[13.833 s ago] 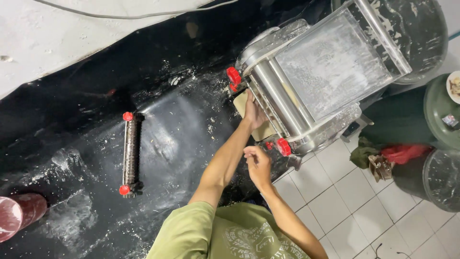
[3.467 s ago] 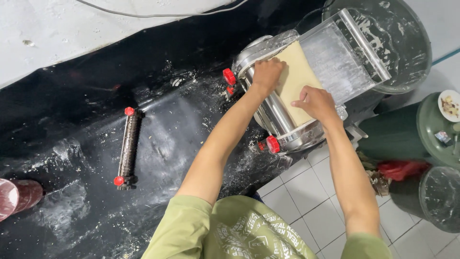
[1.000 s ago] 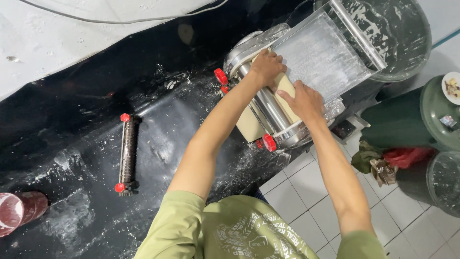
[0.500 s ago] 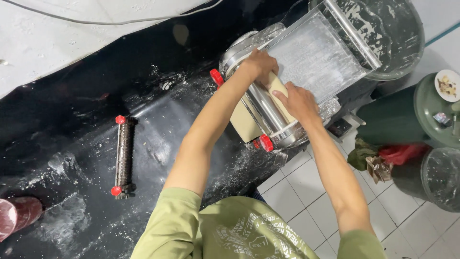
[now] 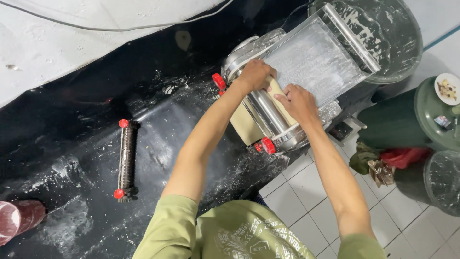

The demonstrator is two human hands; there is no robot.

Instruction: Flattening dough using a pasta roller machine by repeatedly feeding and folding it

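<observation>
Dough sheet (image 5: 245, 125): I found a pale beige sheet running through the rollers of the dough machine; one part hung below the rollers on the tabletop side, and a narrow strip showed between my two hands on the tray side.
Dough machine (image 5: 268, 117): I noted a metal roller unit with red knobs at its ends, standing at the edge of the tabletop, tilted in the view.
Feed tray (image 5: 318, 60): I recorded a flat metal tray dusted with flour, reaching away from the rollers towards the large round tub.
Left hand (image 5: 256, 76): My grip was curled over the top of the machine at the far end of the rollers, fingers bent down onto the dough strip; I could not tell whether they pinched it.
Right hand (image 5: 299, 101): My grip lay flat and open, fingers pressed on the dough strip just beside the tray's edge, close to the left hand.
Tabletop (image 5: 86, 96): I saw a black sheet-covered surface, streaked with flour and scraps.
Rolling pin (image 5: 126, 160): I noted a dark ridged roller with red ends lying on the tabletop, well apart from the machine.
Red cup (image 5: 19, 218): At the left edge, lying on its side.
Tub (image 5: 397, 38): Large, round, flour-smeared, behind the tray.
Green barrel (image 5: 407, 120): Standing on the white tiled floor (image 5: 306, 192) to the right.
</observation>
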